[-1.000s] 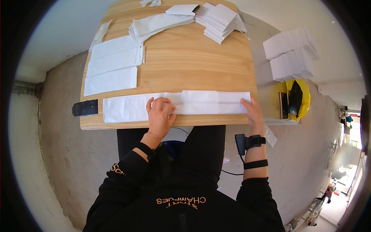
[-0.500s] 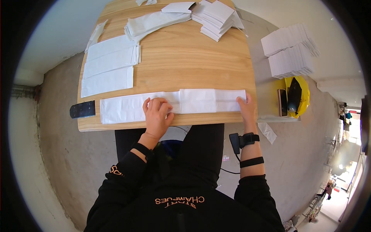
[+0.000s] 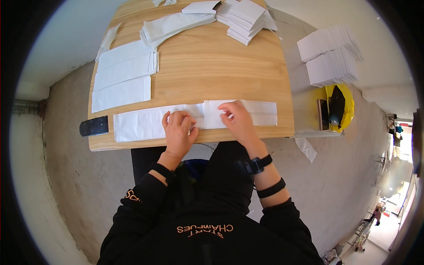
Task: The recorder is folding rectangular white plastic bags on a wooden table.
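Observation:
A long flat white paper strip (image 3: 141,124) lies along the table's near edge, with a raised seam or overlap near its middle. My left hand (image 3: 179,132) rests on that middle part, fingers bent and closed against the paper. Just to its right, my right hand (image 3: 240,120) is over the strip's smoother right section, fingers curled with a gap between finger and thumb. Whether the right fingertips touch the paper is hard to tell.
The wooden table (image 3: 212,70) carries white flat sleeves (image 3: 121,75) at left, a bundle of long white sheets (image 3: 174,27) and stacked white cartons (image 3: 247,20) at the far side. A dark phone-like slab (image 3: 94,126) sits at the left edge. More carton stacks (image 3: 331,66) and a yellow bag (image 3: 346,108) stand right.
My right hand has left the strip's right end and moved left to above its right section, closer to my left hand. The left hand stays in place.

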The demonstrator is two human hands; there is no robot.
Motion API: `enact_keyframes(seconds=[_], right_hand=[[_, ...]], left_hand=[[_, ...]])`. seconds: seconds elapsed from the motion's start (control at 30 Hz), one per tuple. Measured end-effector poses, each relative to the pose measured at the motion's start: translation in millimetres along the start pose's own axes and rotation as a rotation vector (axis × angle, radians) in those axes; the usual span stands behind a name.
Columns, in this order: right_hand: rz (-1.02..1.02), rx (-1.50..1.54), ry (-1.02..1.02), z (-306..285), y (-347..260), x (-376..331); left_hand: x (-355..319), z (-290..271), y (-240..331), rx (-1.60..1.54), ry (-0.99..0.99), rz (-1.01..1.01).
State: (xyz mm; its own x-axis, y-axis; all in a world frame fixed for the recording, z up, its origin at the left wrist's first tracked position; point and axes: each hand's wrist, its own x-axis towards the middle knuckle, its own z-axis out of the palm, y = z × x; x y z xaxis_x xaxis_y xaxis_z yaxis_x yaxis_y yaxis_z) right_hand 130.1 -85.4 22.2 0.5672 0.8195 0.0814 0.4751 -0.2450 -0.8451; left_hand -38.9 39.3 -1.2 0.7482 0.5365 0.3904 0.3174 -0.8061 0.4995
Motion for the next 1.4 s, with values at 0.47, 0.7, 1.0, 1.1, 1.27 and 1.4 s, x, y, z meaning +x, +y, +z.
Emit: enact_keyframes(seconds=[0.47,0.7,1.0,1.1,1.27,1.4], right_hand=[[0.086,-0.215,-0.119,23,7,1],[0.019,-0.284,-0.119,21,0,1],[0.051,-0.254,-0.109,24,5,3],[0.150,0.026,-0.082,12,13,8],[0.471,0.479,0.036,-12,-4,4],[0.512,0.369,0.066,-13,-6,2]], left_hand=[[-3,-14,-14,-0.212,0.149,-0.255],[-12,-42,-30,-0.407,-0.139,-0.718],[18,-45,22,-0.724,-0.057,-0.504],[29,-32,41,-0.473,-0.226,-0.372],[34,-4,68,-0.361,-0.212,-0.253],[27,11,73,-0.343,-0.248,-0.160]])
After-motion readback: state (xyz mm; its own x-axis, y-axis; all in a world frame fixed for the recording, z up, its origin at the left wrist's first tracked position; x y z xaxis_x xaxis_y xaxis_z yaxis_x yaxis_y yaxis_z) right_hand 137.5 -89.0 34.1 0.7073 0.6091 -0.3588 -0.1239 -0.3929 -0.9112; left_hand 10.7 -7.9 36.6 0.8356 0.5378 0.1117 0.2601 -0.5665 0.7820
